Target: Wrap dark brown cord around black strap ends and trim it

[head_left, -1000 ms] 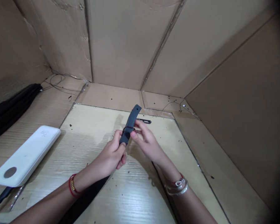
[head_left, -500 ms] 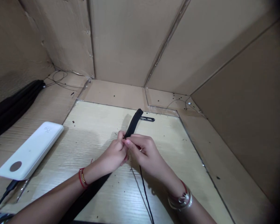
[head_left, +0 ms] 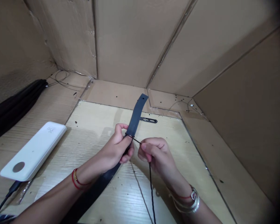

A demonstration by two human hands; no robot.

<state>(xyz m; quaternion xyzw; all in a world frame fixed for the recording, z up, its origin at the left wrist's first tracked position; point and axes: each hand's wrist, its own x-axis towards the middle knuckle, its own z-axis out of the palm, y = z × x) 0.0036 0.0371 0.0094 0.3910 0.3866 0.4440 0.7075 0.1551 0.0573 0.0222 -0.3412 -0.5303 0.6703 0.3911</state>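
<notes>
Our left fingers are closed around the dark strap (head_left: 137,116), and our right fingers are pinched on the black cord (head_left: 151,193). The cord goes around the strap beside our left hand (head_left: 120,144), and it is stretched from there to our right hand (head_left: 156,154). The strap is above the desk (head_left: 107,118), with its holed end pointing away from us. Near this end, a small black tool (head_left: 151,120) lies on the desk. On our left side we see the white power bank (head_left: 35,152).
</notes>
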